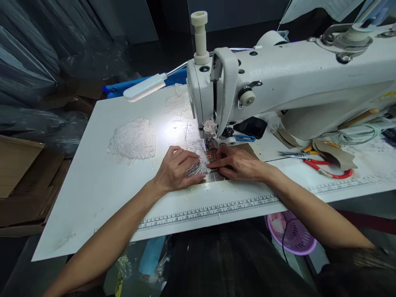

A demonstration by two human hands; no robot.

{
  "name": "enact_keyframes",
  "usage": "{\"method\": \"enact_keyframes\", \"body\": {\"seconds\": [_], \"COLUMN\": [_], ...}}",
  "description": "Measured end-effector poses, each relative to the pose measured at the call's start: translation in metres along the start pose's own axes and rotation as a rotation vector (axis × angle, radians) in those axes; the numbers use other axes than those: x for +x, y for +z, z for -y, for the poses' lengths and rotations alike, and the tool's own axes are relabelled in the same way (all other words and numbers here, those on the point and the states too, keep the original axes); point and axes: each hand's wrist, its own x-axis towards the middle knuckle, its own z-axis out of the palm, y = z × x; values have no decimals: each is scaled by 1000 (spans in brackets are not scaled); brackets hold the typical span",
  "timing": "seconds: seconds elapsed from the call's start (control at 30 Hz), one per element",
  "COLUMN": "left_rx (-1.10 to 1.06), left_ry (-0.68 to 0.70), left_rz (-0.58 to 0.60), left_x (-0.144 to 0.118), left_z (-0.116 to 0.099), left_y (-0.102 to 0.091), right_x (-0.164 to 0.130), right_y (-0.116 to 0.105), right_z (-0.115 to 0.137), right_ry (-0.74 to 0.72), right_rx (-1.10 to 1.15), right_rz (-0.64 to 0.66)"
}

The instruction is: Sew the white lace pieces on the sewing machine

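Observation:
A piece of white lace [201, 161] lies under the presser foot [211, 143] of a white sewing machine [201, 95]. My left hand [177, 169] rests on the lace from the left, fingers stretched out and thumb apart. To the right of the needle area, my right hand [236, 163] has its fingers bent and pressed together at the lace's right edge. A small red-marked spot shows between the hands near the foot. My fingers hide part of the lace and the metal plate [215, 177].
Another lace piece [133, 140] lies left on the table [77, 198]. A lamp [145, 87] lights the work. Right of my hand are a phone [252, 127], a blue cutter [244, 138], small snips [293, 154] and red-handled scissors [331, 171]. A purple basket [292, 237] stands below.

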Motion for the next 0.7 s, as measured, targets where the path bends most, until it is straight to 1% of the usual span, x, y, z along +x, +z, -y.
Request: {"method": "enact_keyframes", "body": {"seconds": [0.07, 0.13, 0.3, 0.4, 0.7], "left_rx": [22, 46, 44, 63, 96], "left_ry": [-59, -76, 2, 6, 13], "left_rz": [-20, -7, 112, 180, 315], "left_x": [-1, -1, 2, 2, 5], "left_z": [3, 4, 3, 5, 11], "left_y": [-2, -4, -6, -4, 0], "right_x": [0, -1, -2, -2, -2], "right_y": [0, 1, 0, 1, 0], "right_z": [0, 1, 5, 6, 6], "right_ry": [7, 12, 7, 0, 3], "right_rx": [-7, -27, -72, -83, -88], "right_rz": [-7, -13, -22, -20, -23]}}
